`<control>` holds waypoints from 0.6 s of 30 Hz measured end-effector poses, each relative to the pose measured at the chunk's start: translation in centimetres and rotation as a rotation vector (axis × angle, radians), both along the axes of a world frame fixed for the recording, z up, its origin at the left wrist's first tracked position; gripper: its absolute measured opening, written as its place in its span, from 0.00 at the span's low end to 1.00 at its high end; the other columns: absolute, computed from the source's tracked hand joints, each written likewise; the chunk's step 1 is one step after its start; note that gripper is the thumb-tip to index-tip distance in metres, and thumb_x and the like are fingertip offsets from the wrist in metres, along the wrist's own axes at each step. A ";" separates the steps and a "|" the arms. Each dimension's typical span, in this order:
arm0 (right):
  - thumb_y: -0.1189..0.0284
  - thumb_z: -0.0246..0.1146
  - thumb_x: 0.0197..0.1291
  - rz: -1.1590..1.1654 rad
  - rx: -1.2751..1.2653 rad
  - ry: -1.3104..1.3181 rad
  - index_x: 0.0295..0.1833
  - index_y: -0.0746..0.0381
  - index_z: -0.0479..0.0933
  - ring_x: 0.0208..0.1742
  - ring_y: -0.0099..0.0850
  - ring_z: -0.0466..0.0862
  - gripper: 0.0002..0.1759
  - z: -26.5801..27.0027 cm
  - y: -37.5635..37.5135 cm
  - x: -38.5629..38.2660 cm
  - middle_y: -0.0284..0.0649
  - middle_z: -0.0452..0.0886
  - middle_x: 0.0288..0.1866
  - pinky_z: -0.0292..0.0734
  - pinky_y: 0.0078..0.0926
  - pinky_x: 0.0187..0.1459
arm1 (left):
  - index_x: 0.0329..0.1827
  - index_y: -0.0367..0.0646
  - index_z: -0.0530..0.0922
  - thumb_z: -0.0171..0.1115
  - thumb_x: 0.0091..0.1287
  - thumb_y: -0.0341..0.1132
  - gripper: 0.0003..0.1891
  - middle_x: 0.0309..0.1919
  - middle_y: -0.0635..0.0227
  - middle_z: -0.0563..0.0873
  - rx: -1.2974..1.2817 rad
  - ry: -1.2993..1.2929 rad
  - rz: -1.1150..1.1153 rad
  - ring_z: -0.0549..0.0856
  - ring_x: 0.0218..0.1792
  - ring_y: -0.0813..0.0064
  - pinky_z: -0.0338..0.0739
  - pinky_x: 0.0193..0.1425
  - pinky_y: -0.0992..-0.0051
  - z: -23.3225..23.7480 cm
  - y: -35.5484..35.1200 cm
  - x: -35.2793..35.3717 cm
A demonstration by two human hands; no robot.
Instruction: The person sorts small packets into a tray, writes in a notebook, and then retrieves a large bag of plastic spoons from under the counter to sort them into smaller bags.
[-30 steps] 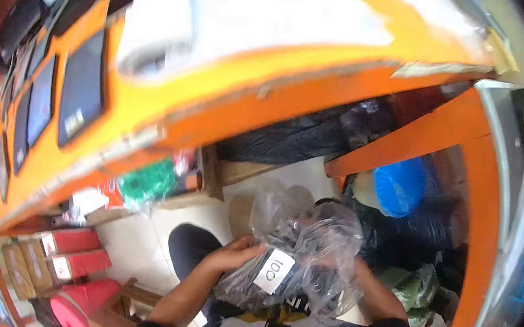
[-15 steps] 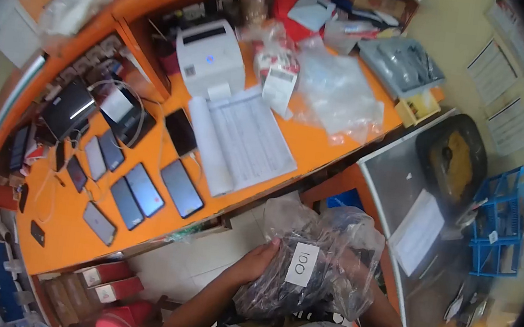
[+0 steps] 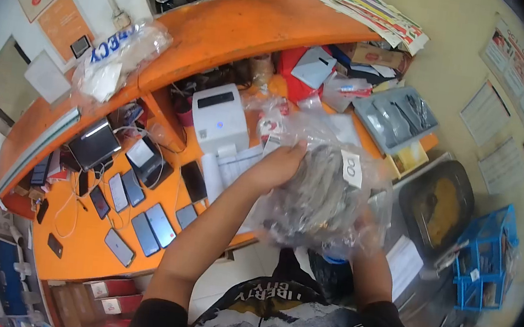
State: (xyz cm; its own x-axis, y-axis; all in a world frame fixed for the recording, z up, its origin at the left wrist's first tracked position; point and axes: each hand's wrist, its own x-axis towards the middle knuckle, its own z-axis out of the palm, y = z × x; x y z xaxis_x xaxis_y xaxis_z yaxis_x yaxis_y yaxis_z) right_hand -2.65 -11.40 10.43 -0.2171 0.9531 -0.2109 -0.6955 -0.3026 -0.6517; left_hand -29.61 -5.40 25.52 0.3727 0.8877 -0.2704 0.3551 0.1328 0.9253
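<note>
Clear plastic bag of crumpled grey contents [image 3: 319, 200], a white paper label [image 3: 351, 168] at its upper right, is held between two hands near the orange table [image 3: 80, 229], the left hand [image 3: 280, 166] closed in a grip on its upper left, the right hand [image 3: 367, 230] at its lower right, that grip too veiled by plastic to tell

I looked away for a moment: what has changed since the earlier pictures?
The clear plastic bag of dark contents, labelled in white, has moved up and away from the body, toward the orange desk. The left hand and right hand still hold it. The white desktop printer stayed put.
</note>
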 end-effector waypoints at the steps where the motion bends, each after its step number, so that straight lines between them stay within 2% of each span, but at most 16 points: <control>1: 0.42 0.70 0.56 -0.011 0.023 0.042 0.77 0.55 0.62 0.62 0.42 0.81 0.49 -0.5 3.5 1.2 0.48 0.76 0.66 0.77 0.45 0.61 | 0.63 0.26 0.76 0.39 0.81 0.58 0.37 0.60 0.41 0.82 0.050 0.052 0.059 0.80 0.64 0.51 0.69 0.70 0.63 0.0 2.6 1.6; 2: 0.42 0.70 0.56 -0.024 0.045 0.084 0.77 0.55 0.62 0.62 0.42 0.81 0.49 -1.0 6.9 2.4 0.48 0.76 0.66 0.77 0.45 0.61 | 0.63 0.25 0.77 0.39 0.80 0.57 0.37 0.59 0.39 0.82 0.099 0.107 0.112 0.80 0.63 0.48 0.70 0.69 0.62 -0.2 5.4 3.0; 4: 0.41 0.69 0.56 -0.044 0.052 0.149 0.77 0.55 0.62 0.63 0.42 0.81 0.50 -2.2 12.5 4.6 0.49 0.76 0.66 0.78 0.45 0.61 | 0.59 0.24 0.78 0.40 0.80 0.56 0.35 0.56 0.33 0.82 0.400 0.258 -0.015 0.81 0.61 0.41 0.72 0.67 0.60 -3.2 13.1 4.1; 7: 0.40 0.69 0.57 -0.046 0.040 0.202 0.78 0.55 0.62 0.63 0.43 0.81 0.50 -4.3 18.9 7.5 0.49 0.76 0.67 0.78 0.45 0.60 | 0.46 0.25 0.81 0.44 0.80 0.53 0.32 0.42 0.33 0.84 0.674 0.271 0.093 0.84 0.49 0.37 0.75 0.56 0.53 1.5 16.3 7.4; 9: 0.40 0.68 0.57 -0.028 -0.029 0.154 0.78 0.55 0.62 0.63 0.43 0.81 0.50 -5.8 20.7 9.2 0.49 0.75 0.67 0.78 0.45 0.60 | 0.40 0.28 0.82 0.46 0.80 0.53 0.31 0.36 0.37 0.85 0.717 0.199 0.148 0.85 0.43 0.40 0.75 0.50 0.50 5.1 17.4 8.6; 10: 0.39 0.68 0.58 -0.007 -0.098 0.084 0.78 0.54 0.62 0.63 0.43 0.81 0.50 -6.5 20.9 9.8 0.49 0.75 0.67 0.78 0.45 0.60 | 0.37 0.29 0.82 0.47 0.80 0.53 0.31 0.34 0.39 0.84 0.723 0.249 0.182 0.85 0.40 0.41 0.74 0.47 0.51 6.3 17.8 8.9; 13: 0.32 0.57 0.62 0.052 -0.268 -0.111 0.83 0.52 0.50 0.60 0.45 0.82 0.54 -7.8 20.5 11.6 0.51 0.77 0.65 0.79 0.49 0.58 | 0.31 0.32 0.81 0.49 0.80 0.52 0.30 0.28 0.43 0.83 0.787 0.315 0.232 0.83 0.33 0.44 0.74 0.41 0.52 7.9 19.9 9.1; 15: 0.43 0.62 0.65 -0.013 -0.333 -0.121 0.81 0.52 0.51 0.53 0.40 0.84 0.48 -7.6 20.6 11.5 0.49 0.77 0.62 0.84 0.47 0.53 | 0.30 0.34 0.80 0.51 0.79 0.52 0.29 0.27 0.44 0.83 0.864 0.249 0.196 0.82 0.30 0.45 0.74 0.38 0.55 7.4 21.2 8.7; 16: 0.49 0.64 0.66 -0.046 -0.371 -0.126 0.81 0.51 0.51 0.50 0.38 0.85 0.45 -7.3 20.4 11.0 0.48 0.78 0.60 0.86 0.46 0.50 | 0.31 0.34 0.79 0.54 0.78 0.51 0.26 0.25 0.45 0.82 0.844 0.197 0.216 0.79 0.27 0.47 0.73 0.36 0.58 7.0 21.7 8.7; 18: 0.57 0.66 0.65 -0.094 -0.267 -0.468 0.78 0.54 0.57 0.49 0.39 0.84 0.41 -6.8 20.2 9.7 0.50 0.78 0.59 0.85 0.44 0.50 | 0.32 0.34 0.79 0.57 0.77 0.50 0.25 0.24 0.48 0.82 0.787 0.154 0.167 0.79 0.25 0.50 0.72 0.34 0.59 5.4 22.5 9.1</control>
